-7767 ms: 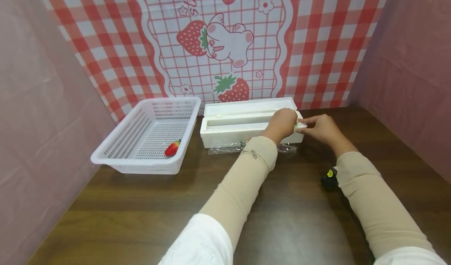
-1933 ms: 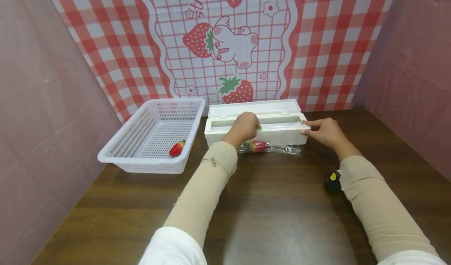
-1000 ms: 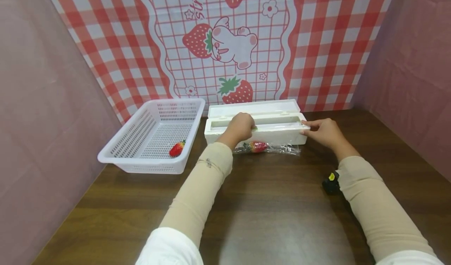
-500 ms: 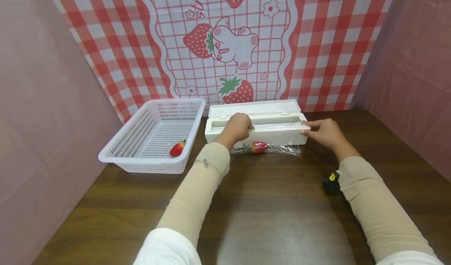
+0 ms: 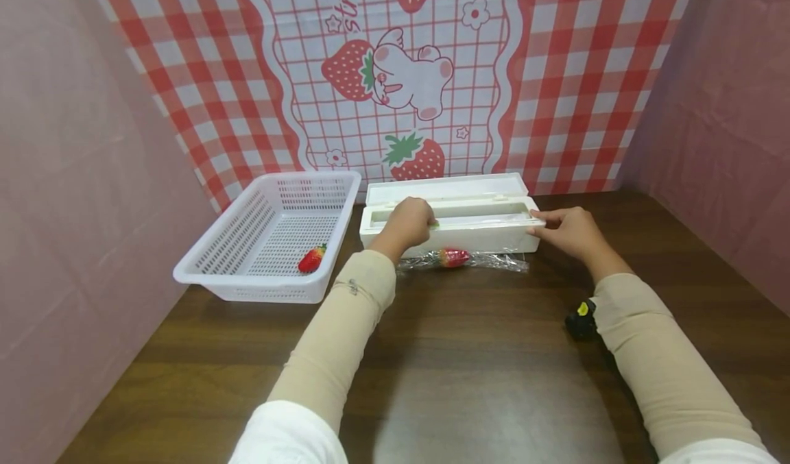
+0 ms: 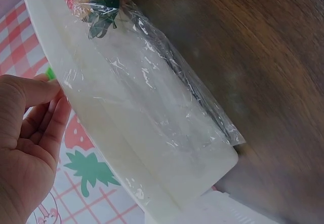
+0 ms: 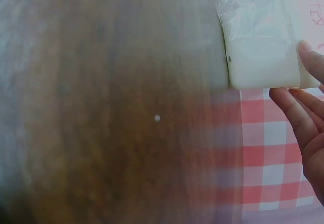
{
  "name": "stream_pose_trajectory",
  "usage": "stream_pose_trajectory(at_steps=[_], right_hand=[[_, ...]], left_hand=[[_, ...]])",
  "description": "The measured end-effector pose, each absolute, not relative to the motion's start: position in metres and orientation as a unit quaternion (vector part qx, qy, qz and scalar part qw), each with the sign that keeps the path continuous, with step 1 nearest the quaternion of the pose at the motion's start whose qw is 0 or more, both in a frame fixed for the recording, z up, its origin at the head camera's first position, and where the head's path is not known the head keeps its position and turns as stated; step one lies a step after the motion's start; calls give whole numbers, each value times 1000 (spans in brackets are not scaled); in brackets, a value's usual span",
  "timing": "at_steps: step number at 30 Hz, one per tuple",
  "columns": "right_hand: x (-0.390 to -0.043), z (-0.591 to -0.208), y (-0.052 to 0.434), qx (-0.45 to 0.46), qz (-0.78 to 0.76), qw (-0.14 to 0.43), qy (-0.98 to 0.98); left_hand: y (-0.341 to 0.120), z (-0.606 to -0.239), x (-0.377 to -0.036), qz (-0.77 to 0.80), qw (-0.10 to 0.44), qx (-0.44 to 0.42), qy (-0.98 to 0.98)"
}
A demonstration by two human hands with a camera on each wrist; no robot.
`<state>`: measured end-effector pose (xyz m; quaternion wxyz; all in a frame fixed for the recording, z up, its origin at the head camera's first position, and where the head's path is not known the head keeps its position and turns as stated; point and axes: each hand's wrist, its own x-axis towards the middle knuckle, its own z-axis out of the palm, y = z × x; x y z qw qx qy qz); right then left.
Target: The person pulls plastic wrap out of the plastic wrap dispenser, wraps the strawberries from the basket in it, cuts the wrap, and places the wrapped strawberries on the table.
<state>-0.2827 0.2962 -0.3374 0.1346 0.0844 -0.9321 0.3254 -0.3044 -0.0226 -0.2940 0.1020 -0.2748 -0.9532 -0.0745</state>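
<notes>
A long white cling film dispenser (image 5: 487,236) lies with its lid raised behind it. My left hand (image 5: 410,221) pinches a small green slide cutter (image 6: 50,73) at the dispenser's front edge, left of its middle. Fingers hide most of that cutter. Clear cling film (image 6: 152,82) hangs down the front face onto the table, with a red strawberry (image 5: 455,258) wrapped in or lying against it; I cannot tell which. At the dispenser's right end, my right hand (image 5: 568,227) grips the corner, thumb on one side and fingers on another, as the right wrist view (image 7: 311,112) shows.
To the left stands a white perforated basket (image 5: 247,280) with another strawberry (image 5: 312,258) inside. A black object with a yellow spot (image 5: 581,320) sits by the right sleeve. Checked strawberry cloth (image 5: 555,73) hangs behind the wooden table (image 5: 469,368).
My left hand has travelled leftward along the dispenser's front edge from its right end, uncovering the strawberry in front. My right hand has kept its grip on the right end.
</notes>
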Motion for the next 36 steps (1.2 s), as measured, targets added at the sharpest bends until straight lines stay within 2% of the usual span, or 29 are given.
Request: stream_pose_trajectory(at_steps=[36], right_hand=[[-282, -338, 296, 81, 326, 136, -932]], left_hand=[[-45, -287, -299, -59, 77, -239, -966]])
